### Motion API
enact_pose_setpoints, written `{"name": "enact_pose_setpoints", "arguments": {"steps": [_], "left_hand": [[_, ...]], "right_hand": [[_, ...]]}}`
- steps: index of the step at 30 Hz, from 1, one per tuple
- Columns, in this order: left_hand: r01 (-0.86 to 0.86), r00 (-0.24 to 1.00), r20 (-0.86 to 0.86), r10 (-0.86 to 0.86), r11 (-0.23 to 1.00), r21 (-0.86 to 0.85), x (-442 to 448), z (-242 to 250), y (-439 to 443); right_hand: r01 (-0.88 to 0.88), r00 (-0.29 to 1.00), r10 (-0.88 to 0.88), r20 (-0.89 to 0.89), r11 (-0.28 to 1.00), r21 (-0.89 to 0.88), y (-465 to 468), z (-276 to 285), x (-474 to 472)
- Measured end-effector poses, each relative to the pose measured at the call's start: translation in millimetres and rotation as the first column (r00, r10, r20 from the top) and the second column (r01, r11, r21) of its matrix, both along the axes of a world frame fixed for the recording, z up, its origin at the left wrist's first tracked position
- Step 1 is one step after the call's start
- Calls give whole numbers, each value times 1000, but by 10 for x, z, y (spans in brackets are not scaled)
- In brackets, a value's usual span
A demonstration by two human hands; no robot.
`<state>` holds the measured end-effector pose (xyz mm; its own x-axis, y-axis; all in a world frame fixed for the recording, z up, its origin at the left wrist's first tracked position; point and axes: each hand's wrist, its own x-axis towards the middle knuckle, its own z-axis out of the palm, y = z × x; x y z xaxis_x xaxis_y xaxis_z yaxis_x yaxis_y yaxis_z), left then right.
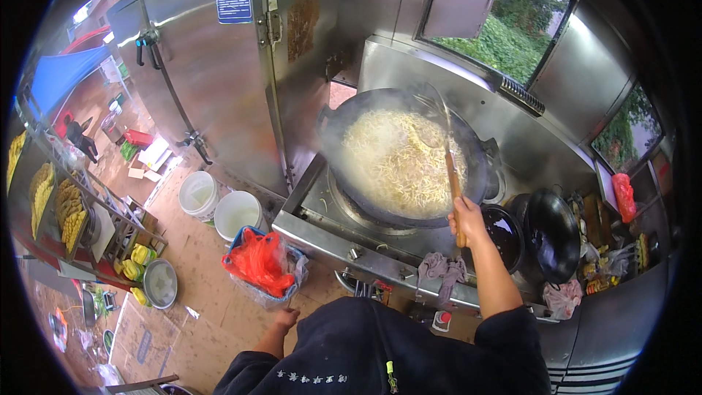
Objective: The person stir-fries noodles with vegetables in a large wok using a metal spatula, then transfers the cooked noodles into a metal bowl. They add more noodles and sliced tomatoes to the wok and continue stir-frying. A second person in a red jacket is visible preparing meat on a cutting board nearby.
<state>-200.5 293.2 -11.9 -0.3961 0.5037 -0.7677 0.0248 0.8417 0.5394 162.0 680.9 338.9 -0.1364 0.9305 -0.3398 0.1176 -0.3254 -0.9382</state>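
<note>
My right hand point(469, 221) grips the wooden handle point(454, 189) of a long metal cooking utensil. Its metal shaft point(447, 131) reaches over the far right side of a large black wok point(351, 189); steam and blur obscure the shape of its head. Pale yellow strands that look like noodles or bean sprouts point(403, 159) fill much of the wok, with steam rising at the left. The wok sits on a stainless steel stove point(307, 206). Low at my left side, my left hand point(286, 318) has curled fingers and nothing visible in it, apart from the stove.
Right of the wok stand a dark pot point(498, 236) and an upright black wok or lid point(553, 236). A grey cloth point(444, 274) hangs on the stove's front edge. On the floor are white buckets point(237, 214), a bag-lined basket point(296, 291) and a metal bowl point(160, 283). Outside, a person point(80, 137) stands.
</note>
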Motion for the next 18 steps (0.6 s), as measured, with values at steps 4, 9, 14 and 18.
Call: {"name": "enact_pose_setpoints", "arguments": {"steps": [4, 9, 14, 18], "left_hand": [[91, 995, -28, -95, 990, -106, -139, -265, -180], [6, 988, -157, 1, 999, 43, -642, -910, -248], [186, 966, -178, -185, 982, -12, -525, -447, -32], [109, 972, -217, -87, 990, 89, -434, -609, -135]], "right_hand": [[-132, 991, 131, -39, 991, -13, -25, -146, -283], [61, 951, -104, -293, 987, -151, 87, -372, -267], [174, 953, -209, -220, 970, -167, -2, -357, 125], [152, 956, -183, -230, 978, -144, -216, -528, 617]]}}
